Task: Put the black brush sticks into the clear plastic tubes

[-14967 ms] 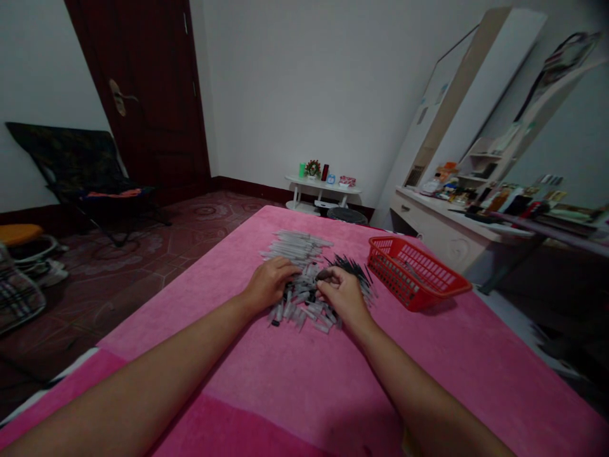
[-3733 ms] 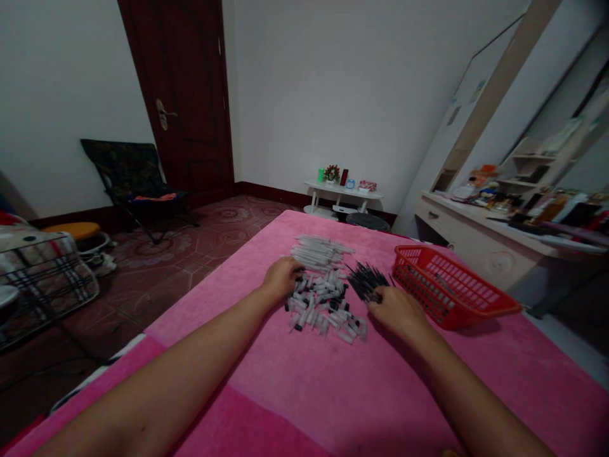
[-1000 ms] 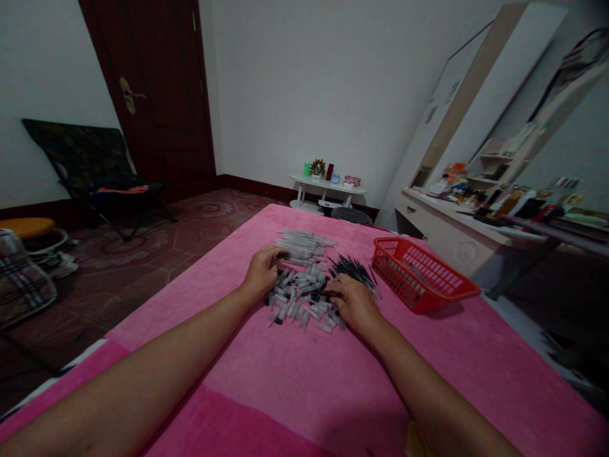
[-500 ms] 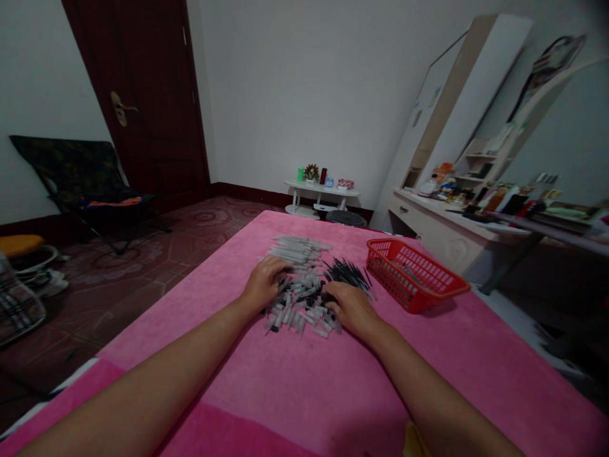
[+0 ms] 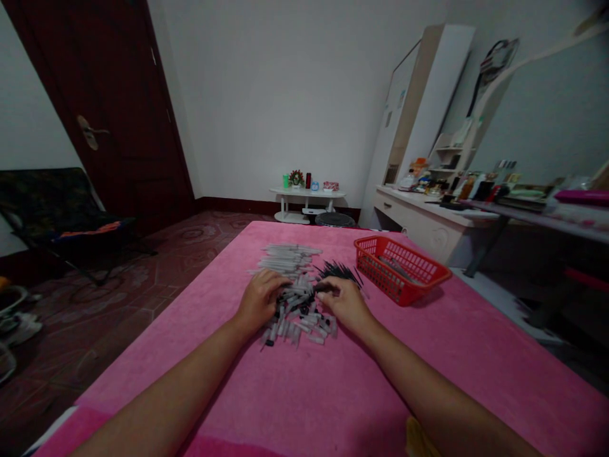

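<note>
A loose pile of clear pen caps and small black pen parts (image 5: 304, 327) lies on a pink cloth (image 5: 309, 393). At the pile's left side is my left hand (image 5: 261, 297), its fingers curled inward; whatever they hold is hidden. My right hand (image 5: 346, 301) is at the right side, thumb and fingers pinched on a small black pen part (image 5: 324, 288). Beyond my left hand, clear pen barrels (image 5: 288, 259) lie stacked side by side. Thin black pen refills (image 5: 340, 271) are bunched just past my right hand.
To the right stands a red plastic basket (image 5: 408, 293) with some thin pieces inside. A low white table (image 5: 309, 192), a dressing table (image 5: 428, 216) crowded with bottles, a folding chair (image 5: 47, 216) and a dark door (image 5: 104, 101) are farther off.
The view has turned slightly to the right. My right hand's fingers have come together on a black part, raised a little at the pile's edge. My left hand stays beside the pile.
</note>
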The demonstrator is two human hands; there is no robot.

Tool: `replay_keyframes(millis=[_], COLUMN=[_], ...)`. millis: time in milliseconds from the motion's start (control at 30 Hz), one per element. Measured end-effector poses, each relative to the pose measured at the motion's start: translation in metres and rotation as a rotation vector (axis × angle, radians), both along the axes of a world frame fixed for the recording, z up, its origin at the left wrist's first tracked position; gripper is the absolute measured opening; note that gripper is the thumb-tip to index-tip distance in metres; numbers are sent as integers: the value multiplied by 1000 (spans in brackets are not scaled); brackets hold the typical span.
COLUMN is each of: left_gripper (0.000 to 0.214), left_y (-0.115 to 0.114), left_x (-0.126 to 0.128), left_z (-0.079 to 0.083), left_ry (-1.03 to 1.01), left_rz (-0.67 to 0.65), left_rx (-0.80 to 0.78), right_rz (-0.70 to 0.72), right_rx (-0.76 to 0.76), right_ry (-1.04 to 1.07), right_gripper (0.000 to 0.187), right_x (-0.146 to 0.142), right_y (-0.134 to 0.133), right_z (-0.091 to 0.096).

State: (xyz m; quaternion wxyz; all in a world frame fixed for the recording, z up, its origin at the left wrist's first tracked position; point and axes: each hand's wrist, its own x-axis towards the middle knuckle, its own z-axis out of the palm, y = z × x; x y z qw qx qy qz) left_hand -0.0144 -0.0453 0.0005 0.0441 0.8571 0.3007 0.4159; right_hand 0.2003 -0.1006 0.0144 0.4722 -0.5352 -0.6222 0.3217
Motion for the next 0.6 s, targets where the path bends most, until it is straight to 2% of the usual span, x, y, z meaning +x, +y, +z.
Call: replay_keyframes(millis=[100, 267, 433, 600], left_gripper=[24, 27, 25, 25], left_y=[-2, -3, -5, -6], left_x=[1, 2, 1, 3], left_z=[1, 2, 3, 5], left_ry=[1, -26, -47, -71], left_rz=[-11, -17, -29, -48], left_rx=[-3, -14, -7, 11], right_rz=[13, 32, 148, 239], right_rx=[-118, -105, -277, -306], right_ry=[249, 442, 790, 880], right_gripper=[15, 23, 19, 19], right_x=[-5, -4, 0, 1], right_y=[-3, -6, -8, -9], right_z=[2, 9, 17, 18])
